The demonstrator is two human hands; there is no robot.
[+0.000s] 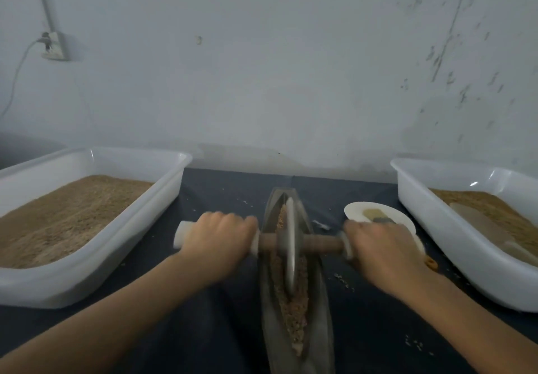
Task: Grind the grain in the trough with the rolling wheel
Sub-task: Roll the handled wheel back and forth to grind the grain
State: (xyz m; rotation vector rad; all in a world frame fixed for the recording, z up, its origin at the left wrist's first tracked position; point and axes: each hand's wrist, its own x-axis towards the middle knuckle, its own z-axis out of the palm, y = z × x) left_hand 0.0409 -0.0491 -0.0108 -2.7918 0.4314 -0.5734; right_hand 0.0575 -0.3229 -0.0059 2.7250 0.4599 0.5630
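A long grey boat-shaped trough (pixel 320 315) lies lengthwise on the dark table, running away from me. Brown crushed grain (pixel 294 312) fills its groove. A grey rolling wheel (pixel 290 245) stands upright in the groove near the far half, on a wooden axle (pixel 320 243) with white end handles. My left hand (pixel 218 242) grips the left handle (pixel 183 235). My right hand (pixel 378 245) grips the right handle, which is mostly hidden under the fingers. Both hands are blurred.
A white tub (pixel 87 271) of brown grain stands at the left. Another white tub (pixel 431 228) with grain and a pale scoop (pixel 480 222) stands at the right. A white plate (pixel 358 210) with a brush sits behind my right hand. Loose grains dot the dark cloth (pixel 218 193).
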